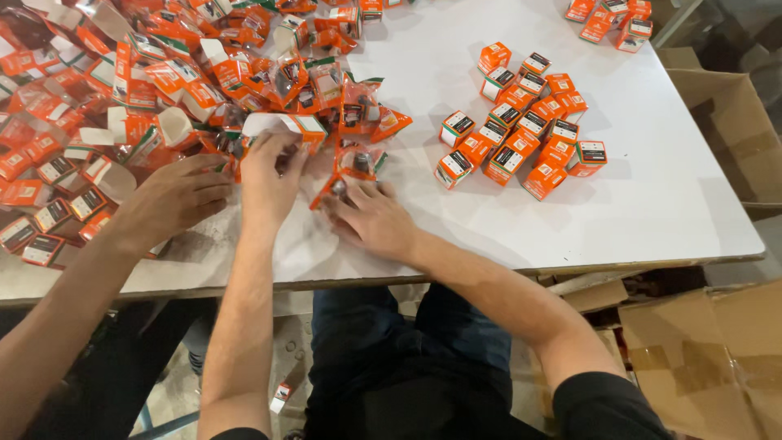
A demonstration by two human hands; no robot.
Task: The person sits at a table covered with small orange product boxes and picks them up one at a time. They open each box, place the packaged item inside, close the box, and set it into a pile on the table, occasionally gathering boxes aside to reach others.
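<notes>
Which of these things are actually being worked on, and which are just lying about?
In use:
left hand in the heap of loose packets
right hand on an orange packet
closed small boxes

Lying about:
cardboard cartons
far boxes
another person's hand

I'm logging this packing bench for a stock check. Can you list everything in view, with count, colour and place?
Closed small boxes: about two dozen, orange and white, clustered right of centre on the table.
More closed boxes: a handful, orange, far right corner.
Heap of flat cartons and clear packets: too many to count, orange and white, left and top of the table.
Table: one, white.
Cardboard boxes: several, brown, on the floor at right.
Small box on the floor: one, orange and white.
Another person's hand: one, at left, on the heap.
Left hand: in the heap, on a packet.
Right hand: flat on the table, fingers at an orange packet.
</notes>
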